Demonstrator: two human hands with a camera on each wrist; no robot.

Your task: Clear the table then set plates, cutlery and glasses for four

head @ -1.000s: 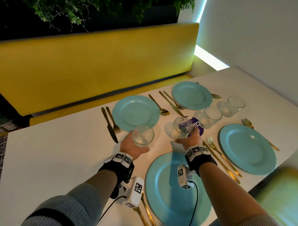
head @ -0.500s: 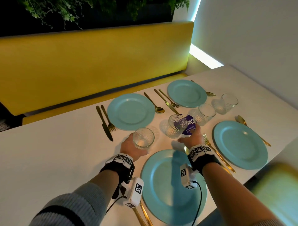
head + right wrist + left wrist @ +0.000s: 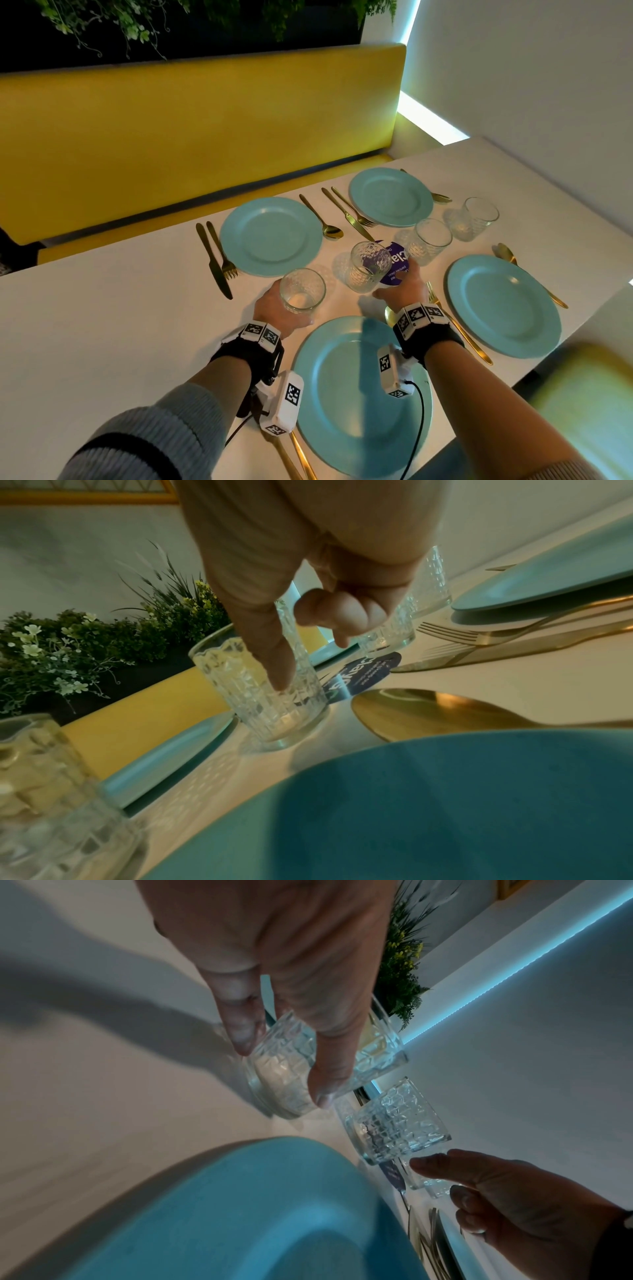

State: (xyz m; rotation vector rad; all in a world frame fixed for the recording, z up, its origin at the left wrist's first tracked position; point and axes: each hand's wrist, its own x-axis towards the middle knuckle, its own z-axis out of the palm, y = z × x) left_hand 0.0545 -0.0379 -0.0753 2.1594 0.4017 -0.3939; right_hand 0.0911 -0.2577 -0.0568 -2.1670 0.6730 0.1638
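My left hand (image 3: 274, 308) grips a clear patterned glass (image 3: 302, 291) just left of the near teal plate (image 3: 342, 411); in the left wrist view the thumb and a finger (image 3: 325, 1074) pinch its lower wall (image 3: 377, 1053). A second glass (image 3: 368, 267) stands on the white table (image 3: 102, 325) beside a round purple card (image 3: 395, 274). My right hand (image 3: 399, 287) hovers just right of it with loosely curled fingers, holding nothing; its thumb (image 3: 274, 656) is close to the glass (image 3: 260, 704). Three more teal plates (image 3: 270, 236) (image 3: 390, 197) (image 3: 503, 305) are laid out.
Two more glasses (image 3: 432, 240) (image 3: 478, 217) stand between the far right and right plates. Gold cutlery lies beside each plate: knife and fork (image 3: 214, 253), spoon (image 3: 322, 219), fork and knife (image 3: 455, 325). A yellow bench (image 3: 205, 130) runs behind the table; a white wall is at right.
My right hand has set its glass down by the purple card, let go and drawn back slightly. My left hand still grips its glass in about the same spot.
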